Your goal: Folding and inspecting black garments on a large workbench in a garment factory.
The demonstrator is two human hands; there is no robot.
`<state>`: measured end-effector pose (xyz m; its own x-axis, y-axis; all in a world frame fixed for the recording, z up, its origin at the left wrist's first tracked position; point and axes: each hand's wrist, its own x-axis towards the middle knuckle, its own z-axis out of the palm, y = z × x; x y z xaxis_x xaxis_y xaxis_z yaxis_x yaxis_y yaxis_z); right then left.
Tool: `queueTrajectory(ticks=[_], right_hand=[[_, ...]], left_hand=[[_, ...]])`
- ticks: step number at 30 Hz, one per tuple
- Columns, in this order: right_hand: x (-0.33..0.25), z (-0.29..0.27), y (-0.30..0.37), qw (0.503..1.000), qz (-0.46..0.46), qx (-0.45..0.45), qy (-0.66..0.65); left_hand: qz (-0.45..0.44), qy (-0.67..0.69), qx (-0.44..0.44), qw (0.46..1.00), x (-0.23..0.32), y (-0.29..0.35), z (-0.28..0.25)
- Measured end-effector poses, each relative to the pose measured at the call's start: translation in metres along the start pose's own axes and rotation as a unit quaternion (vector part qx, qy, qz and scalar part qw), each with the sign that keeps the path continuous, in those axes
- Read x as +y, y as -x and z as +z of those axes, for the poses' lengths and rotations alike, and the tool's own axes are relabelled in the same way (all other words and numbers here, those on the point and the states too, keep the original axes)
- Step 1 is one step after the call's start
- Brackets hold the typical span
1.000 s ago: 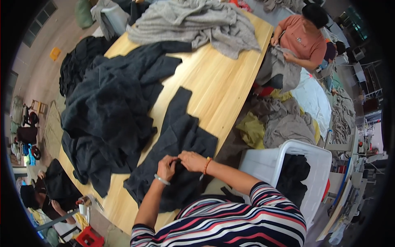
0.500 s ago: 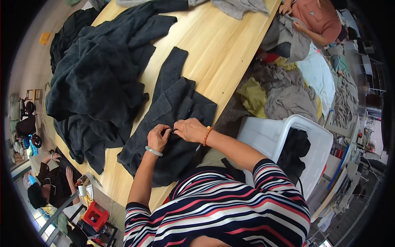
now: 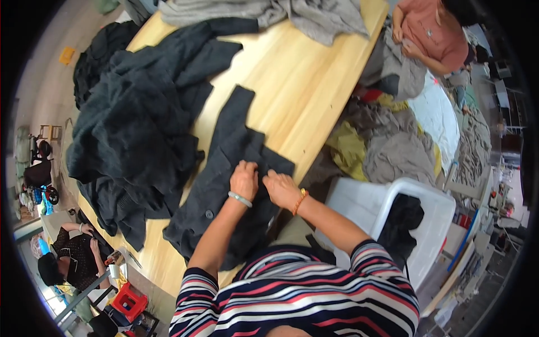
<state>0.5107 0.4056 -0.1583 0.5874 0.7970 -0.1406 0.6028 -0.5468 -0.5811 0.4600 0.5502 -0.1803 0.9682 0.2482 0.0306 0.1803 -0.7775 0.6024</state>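
A dark charcoal knit cardigan (image 3: 216, 191) lies at the near edge of the table, one sleeve stretched away from me. My left hand (image 3: 245, 181) is closed on its fabric around the middle. Close by on the right, my right hand (image 3: 282, 189) pinches the same cardigan, a small gap between the two. What exactly lies under the fingertips is hidden. A round dark button (image 3: 209, 214) shows on the cardigan, left of my left wrist.
A big heap of dark garments (image 3: 135, 118) covers the table's left side. Grey knits (image 3: 325, 19) lie at the far end. On the right stands a white plastic bin (image 3: 438, 224) holding black cloth. Co-workers sit at far right (image 3: 432, 33) and lower left (image 3: 73, 253).
Both hands have shifted right, the left one also slightly farther away, and they are now a little apart. The button beside the left wrist has come into view.
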Motion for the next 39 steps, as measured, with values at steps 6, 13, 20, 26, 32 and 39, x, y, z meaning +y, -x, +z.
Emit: queueTrajectory(ticks=[6, 13, 20, 26, 32, 39], right_hand=[[0.007, -0.003, -0.002, 0.999, -0.02, -0.012, -0.032], [-0.003, -0.024, -0.014, 0.997, -0.007, 0.01, -0.071], [-0.009, -0.024, -0.011, 0.998, -0.022, 0.008, -0.061], [0.002, -0.033, -0.016, 0.999, -0.04, -0.008, -0.035], [0.011, -0.025, -0.015, 0.991, -0.048, -0.092, -0.089], [0.013, -0.025, -0.01, 0.991, -0.057, -0.08, -0.094]], left_hand=[[-0.097, 0.003, -0.061, 0.993, 0.008, -0.005, 0.002], [-0.274, 0.498, -0.131, 0.812, -0.035, 0.0, 0.01], [-0.285, 0.498, -0.138, 0.807, -0.033, 0.005, 0.015], [-0.164, 0.504, -0.13, 0.838, -0.006, 0.014, -0.018], [-0.045, 0.228, -0.135, 0.963, 0.002, 0.015, -0.039], [-0.032, 0.174, -0.108, 0.978, 0.001, 0.02, -0.027]])
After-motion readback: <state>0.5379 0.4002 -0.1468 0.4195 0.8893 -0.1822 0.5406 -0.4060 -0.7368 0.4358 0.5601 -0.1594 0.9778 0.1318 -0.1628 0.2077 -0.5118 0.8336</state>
